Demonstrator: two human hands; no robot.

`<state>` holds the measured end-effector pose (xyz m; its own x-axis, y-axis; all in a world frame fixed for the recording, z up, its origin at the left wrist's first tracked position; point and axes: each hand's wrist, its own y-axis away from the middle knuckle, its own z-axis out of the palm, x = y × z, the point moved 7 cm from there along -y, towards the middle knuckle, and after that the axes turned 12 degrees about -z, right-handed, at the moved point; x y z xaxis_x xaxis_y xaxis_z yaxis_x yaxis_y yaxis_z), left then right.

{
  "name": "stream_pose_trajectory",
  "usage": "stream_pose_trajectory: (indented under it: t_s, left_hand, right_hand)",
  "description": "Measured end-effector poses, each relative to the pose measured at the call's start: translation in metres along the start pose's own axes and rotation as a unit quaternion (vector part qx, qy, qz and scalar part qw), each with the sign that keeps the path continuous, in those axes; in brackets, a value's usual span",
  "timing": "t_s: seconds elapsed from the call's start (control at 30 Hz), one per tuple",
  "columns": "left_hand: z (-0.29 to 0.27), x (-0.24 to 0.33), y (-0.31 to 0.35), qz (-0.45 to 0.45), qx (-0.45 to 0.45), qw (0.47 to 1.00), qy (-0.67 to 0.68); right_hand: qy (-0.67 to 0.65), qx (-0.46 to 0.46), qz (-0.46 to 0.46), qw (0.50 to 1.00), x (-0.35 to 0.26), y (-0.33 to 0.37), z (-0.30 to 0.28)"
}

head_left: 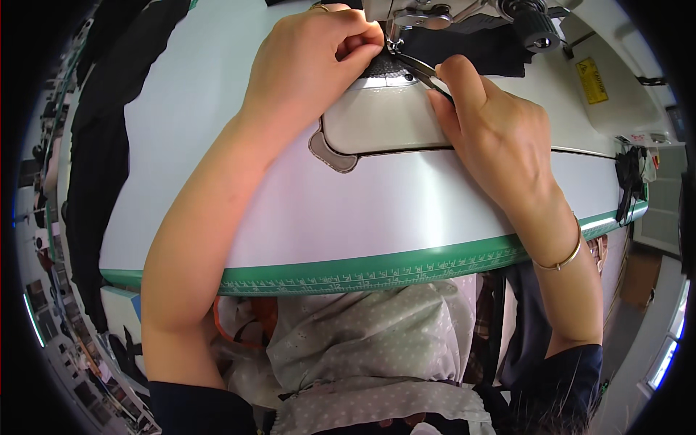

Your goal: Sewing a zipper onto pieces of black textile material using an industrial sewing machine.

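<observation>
Right hand (500,138) gripping dark tweezers (428,72)

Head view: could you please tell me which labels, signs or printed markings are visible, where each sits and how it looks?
Warning sticker: on the sewing machine body, upper right; yellow rectangle with dark print.
Small label: right edge of the machine; white and red, too small to make out.
Ruler strip: along the table's front edge; green with white marks.

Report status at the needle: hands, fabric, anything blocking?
Left hand curled, fingertips pinching dark fabric at the presser foot. Right hand holds slim metal tweezers on it. Nothing blocking the machine bed.
</observation>
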<state>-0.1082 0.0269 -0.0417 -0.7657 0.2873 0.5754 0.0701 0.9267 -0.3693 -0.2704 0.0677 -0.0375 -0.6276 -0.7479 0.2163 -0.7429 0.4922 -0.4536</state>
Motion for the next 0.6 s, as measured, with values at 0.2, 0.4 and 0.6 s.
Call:
stream_pose_trajectory:
  t_s: [0.2,0.4,0.6]
  left_hand:
    - [0.0006,-0.0039,-0.0003,-0.012,-0.002,1.0,-0.002]
    - [0.0007,-0.0033,0.0001,-0.008,-0.002,1.0,-0.012]
    - [-0.0004,-0.0027,-0.0004,-0.003,-0.002,1.0,-0.006]
  right_hand:
    - [0.003,0.0,-0.005,1.0,-0.0008,-0.0016,0.0013]
    - [0.002,-0.009,-0.004,1.0,-0.0009,0.0005,0.0023]
    - [-0.001,0.0,0.005,1.0,-0.001,-0.0008,-0.0017]
